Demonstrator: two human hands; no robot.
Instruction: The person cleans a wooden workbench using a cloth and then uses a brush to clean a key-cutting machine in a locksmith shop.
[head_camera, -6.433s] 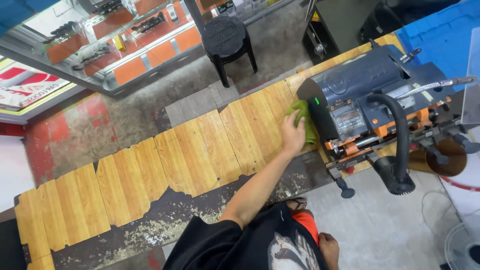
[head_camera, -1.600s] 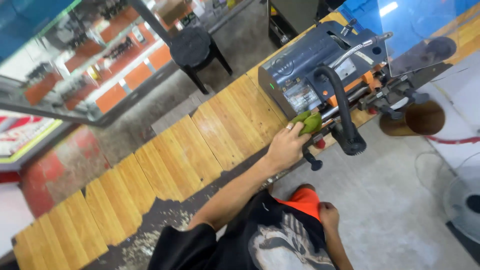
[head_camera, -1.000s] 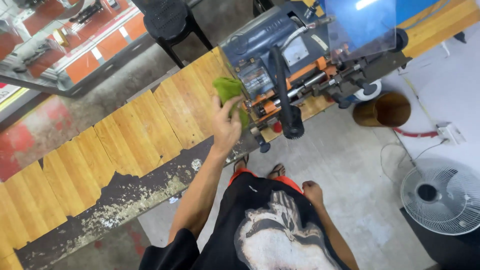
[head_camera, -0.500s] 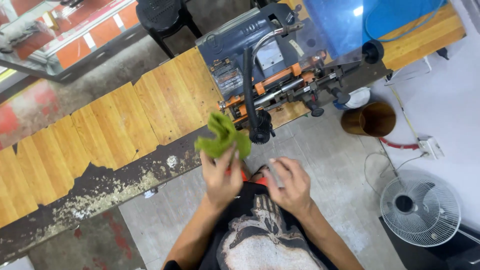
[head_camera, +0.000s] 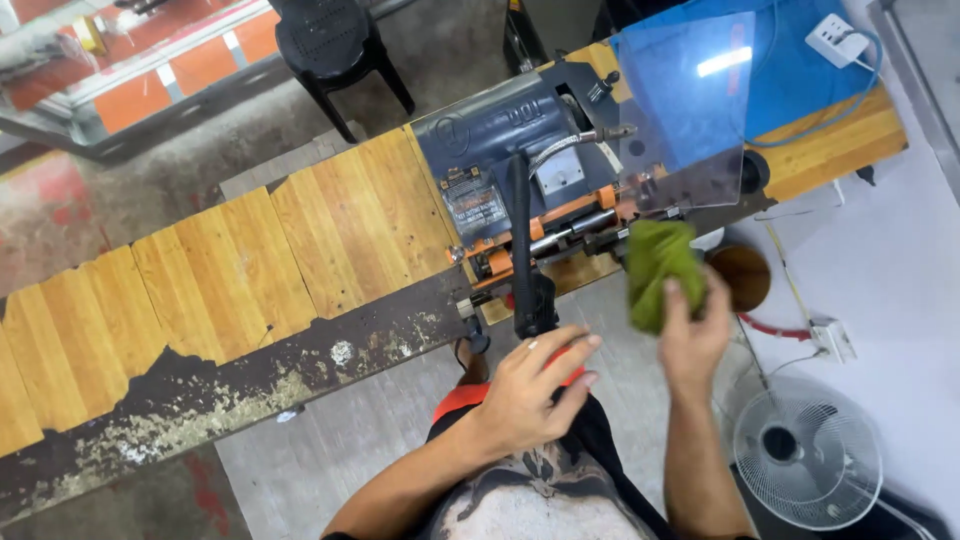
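Since half a second ago the green cloth (head_camera: 661, 272) has passed from the left hand to the right hand (head_camera: 693, 338), and it now hangs to the right of the machine's black lever instead of in front of the chest. Right fingers (head_camera: 671, 296) and thumb are closed around the lower part of the cloth, pinching it so the bunched fabric stands up above the hand, its top edge just below the clear blue shield (head_camera: 692, 105) and close to the front of the machine. Left hand (head_camera: 531, 388) holds nothing: its fingers are loosely spread and slightly curled, palm turned down over the person's lap, with the fingertips just beneath the knob end of the black lever (head_camera: 524, 250), near it but whether touching cannot be told. Farther out, the dark blue machine (head_camera: 500, 140) with orange trim sits on the wooden plank bench (head_camera: 250, 260), whose front edge is worn dark and flaking. Behind the bench stands a black plastic stool (head_camera: 335, 45). To the right of the cloth a round brown stool top (head_camera: 742, 275) shows below the bench, a white power strip (head_camera: 830, 338) lies on the floor, and a white floor fan (head_camera: 808, 450) stands near the right elbow
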